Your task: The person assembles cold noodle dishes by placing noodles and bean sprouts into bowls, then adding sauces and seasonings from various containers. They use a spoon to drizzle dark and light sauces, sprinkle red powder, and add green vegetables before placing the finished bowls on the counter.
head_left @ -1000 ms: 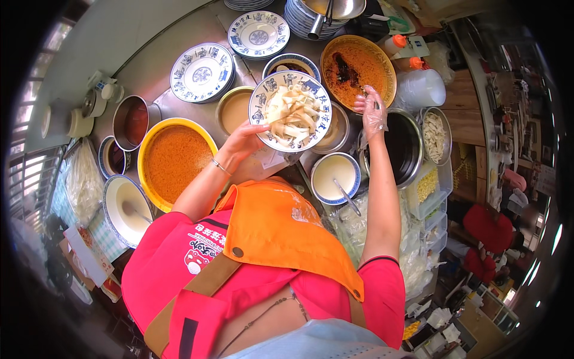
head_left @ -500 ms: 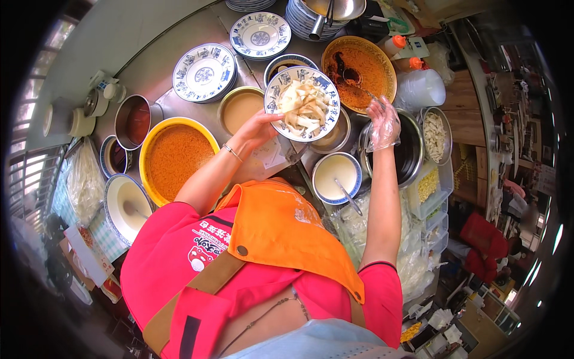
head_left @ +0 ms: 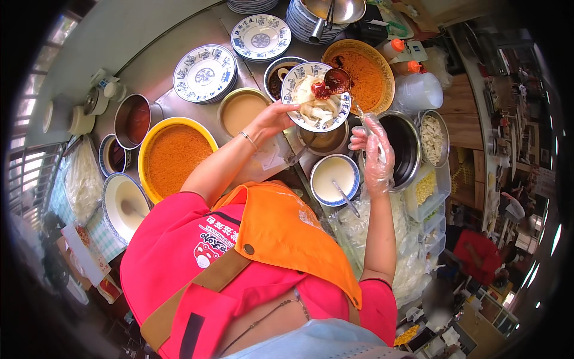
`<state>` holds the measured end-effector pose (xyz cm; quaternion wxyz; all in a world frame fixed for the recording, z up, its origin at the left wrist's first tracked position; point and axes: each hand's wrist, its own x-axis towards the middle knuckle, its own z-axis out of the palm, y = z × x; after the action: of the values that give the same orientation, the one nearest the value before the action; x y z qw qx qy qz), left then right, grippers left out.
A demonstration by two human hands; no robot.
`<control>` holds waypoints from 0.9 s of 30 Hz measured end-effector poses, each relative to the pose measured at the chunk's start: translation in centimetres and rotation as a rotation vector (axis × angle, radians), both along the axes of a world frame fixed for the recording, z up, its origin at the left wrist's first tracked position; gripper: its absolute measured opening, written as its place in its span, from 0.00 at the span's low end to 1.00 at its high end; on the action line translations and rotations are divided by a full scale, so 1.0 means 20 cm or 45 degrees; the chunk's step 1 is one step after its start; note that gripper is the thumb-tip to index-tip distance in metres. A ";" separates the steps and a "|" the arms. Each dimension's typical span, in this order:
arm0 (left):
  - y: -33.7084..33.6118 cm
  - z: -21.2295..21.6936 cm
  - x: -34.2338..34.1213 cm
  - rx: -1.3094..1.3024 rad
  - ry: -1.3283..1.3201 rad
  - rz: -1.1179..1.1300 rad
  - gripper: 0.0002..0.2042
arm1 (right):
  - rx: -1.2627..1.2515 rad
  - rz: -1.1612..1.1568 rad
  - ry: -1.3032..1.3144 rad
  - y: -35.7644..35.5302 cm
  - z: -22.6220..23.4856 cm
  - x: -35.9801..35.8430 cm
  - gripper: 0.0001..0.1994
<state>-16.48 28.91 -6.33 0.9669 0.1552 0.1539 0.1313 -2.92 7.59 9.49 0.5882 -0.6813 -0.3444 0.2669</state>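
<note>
My left hand (head_left: pixel 274 121) grips the rim of a white plate with blue patterns (head_left: pixel 289 88), held above the counter. Wide pale noodles (head_left: pixel 320 115) lie on this plate. My right hand (head_left: pixel 378 157), in a clear plastic glove, is closed around the handle of a ladle (head_left: pixel 339 81). The ladle's bowl is tipped over the plate's right side, and dark red chili sauce (head_left: pixel 321 90) sits on the noodles beside it. Just beyond is a large yellow-brown bowl of orange-red chili sauce (head_left: pixel 372 78).
Stacked patterned plates (head_left: pixel 203 72) stand at the far left. Around the plate are a tan sauce pot (head_left: pixel 236 110), a bowl of white sauce (head_left: pixel 327 173) with a spoon, a dark pot (head_left: pixel 405 143) and a yellow bowl of orange sauce (head_left: pixel 173 161). Squeeze bottles (head_left: pixel 391 48) stand far right.
The ladle has come out of the chili sauce bowl and over the plate, and red sauce now shows on the noodles. The plate has shifted right; my right hand has moved nearer me.
</note>
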 end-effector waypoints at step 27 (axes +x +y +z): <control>0.10 0.09 -0.80 0.010 0.201 0.471 0.28 | 0.377 -0.411 1.547 0.22 -0.72 0.31 0.11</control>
<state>-32.46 30.98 -4.51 0.9106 0.1380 0.2547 0.2947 3.28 11.93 -4.87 0.7988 -0.3637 0.1237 0.4630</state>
